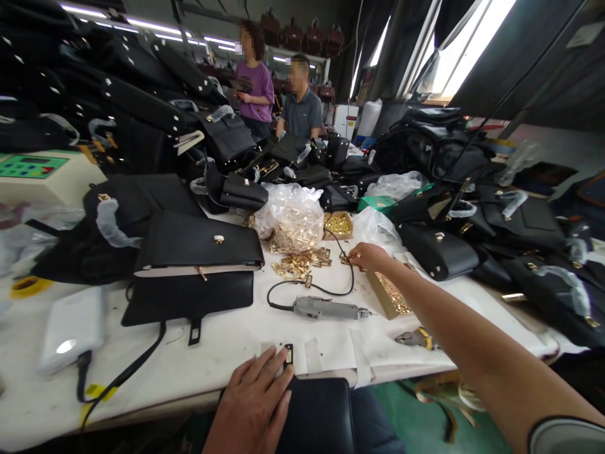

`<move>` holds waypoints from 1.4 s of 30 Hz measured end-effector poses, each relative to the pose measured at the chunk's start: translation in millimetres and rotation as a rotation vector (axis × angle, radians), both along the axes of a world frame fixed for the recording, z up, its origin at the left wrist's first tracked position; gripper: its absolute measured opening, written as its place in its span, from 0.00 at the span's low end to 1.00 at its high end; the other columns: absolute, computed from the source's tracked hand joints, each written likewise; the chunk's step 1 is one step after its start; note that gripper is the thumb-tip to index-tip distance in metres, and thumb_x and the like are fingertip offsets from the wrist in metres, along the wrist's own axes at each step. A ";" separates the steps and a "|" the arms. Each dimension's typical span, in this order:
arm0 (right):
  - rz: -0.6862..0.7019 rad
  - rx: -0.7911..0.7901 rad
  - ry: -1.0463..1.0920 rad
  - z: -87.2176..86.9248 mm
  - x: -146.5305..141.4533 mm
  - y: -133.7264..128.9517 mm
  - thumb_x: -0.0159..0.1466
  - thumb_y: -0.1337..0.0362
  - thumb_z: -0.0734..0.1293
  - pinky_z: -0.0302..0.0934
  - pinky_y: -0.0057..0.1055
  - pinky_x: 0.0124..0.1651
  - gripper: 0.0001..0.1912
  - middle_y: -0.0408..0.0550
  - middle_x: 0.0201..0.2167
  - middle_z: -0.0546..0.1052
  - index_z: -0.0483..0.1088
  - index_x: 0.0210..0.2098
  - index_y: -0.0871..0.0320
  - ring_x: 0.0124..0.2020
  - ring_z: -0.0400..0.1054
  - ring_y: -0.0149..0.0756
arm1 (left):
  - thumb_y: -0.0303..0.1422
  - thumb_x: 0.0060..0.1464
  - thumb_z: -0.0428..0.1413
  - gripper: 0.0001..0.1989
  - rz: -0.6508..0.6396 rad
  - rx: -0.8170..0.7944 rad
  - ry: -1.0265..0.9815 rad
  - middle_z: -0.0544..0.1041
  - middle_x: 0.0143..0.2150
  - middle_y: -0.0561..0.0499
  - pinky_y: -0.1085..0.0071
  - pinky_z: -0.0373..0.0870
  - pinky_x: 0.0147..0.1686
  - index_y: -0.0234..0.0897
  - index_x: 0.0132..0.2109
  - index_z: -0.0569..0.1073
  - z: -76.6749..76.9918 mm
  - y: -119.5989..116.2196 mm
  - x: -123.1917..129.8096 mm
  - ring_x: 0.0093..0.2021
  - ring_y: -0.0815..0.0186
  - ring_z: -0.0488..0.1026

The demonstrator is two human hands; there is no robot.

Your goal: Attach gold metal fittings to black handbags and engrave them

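Note:
My left hand (pixel 258 394) lies flat with its fingers stretched out, on a black leather piece (pixel 324 413) at the table's front edge. Its fingertips are beside a small strap end with a gold metal plate (pixel 288 355). My right hand (pixel 368 257) reaches out to small gold parts, its fingers bent together; what is between them is too small to tell. Just in front of it stands an open box of small gold pieces (pixel 390 295). A grey electric screwdriver (pixel 326 308) lies mid-table, left of the box. Gold plates (pixel 302 261) are piled behind the screwdriver.
Yellow-handled pliers (pixel 416 338) lie at the right. A flat black bag (pixel 198 246) and a white power box (pixel 73 328) are at the left. Plastic bags (pixel 293 214) and another gold-filled box (pixel 338 225) stand behind. Black bags (pixel 435 249) crowd both sides. Two people are beyond the table.

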State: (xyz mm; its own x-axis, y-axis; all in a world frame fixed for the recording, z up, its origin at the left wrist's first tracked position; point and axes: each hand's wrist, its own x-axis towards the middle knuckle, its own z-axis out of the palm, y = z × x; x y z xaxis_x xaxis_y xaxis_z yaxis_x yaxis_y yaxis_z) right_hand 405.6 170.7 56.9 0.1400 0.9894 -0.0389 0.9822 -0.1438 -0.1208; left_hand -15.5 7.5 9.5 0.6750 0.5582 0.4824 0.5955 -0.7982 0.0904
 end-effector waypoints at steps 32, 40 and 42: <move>0.003 -0.123 1.295 -15.5 -199.0 -146.0 0.58 0.52 0.73 0.64 0.29 0.32 0.17 0.45 0.28 0.80 0.79 0.39 0.59 0.29 0.72 0.34 | 0.31 0.67 0.55 0.13 0.039 -0.319 0.013 0.78 0.62 0.51 0.51 0.68 0.57 0.46 0.55 0.78 2.9 -10.8 2.9 0.64 0.54 0.70; 0.008 -0.132 1.052 -24.2 -208.3 -147.3 0.61 0.56 0.69 0.59 0.29 0.31 0.13 0.43 0.28 0.79 0.80 0.38 0.58 0.26 0.68 0.31 | 0.32 0.66 0.58 0.11 0.039 -0.411 -0.068 0.80 0.59 0.52 0.52 0.66 0.57 0.46 0.53 0.78 3.9 -6.7 3.0 0.62 0.56 0.71; 0.035 -0.152 0.992 -21.5 -208.3 -145.6 0.62 0.58 0.68 0.59 0.29 0.31 0.12 0.41 0.26 0.79 0.80 0.37 0.57 0.25 0.67 0.31 | 0.32 0.64 0.60 0.12 0.056 -0.462 -0.095 0.80 0.58 0.52 0.53 0.65 0.58 0.44 0.54 0.76 4.2 -6.1 3.2 0.62 0.56 0.71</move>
State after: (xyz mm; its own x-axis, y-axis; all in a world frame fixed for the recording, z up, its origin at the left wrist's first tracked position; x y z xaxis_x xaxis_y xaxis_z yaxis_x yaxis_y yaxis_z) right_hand 197.3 25.1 35.5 -0.0536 0.9671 -0.2489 0.4512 -0.1989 -0.8700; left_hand -12.3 1.4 13.8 0.6029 0.7631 0.2328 0.6084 -0.6285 0.4845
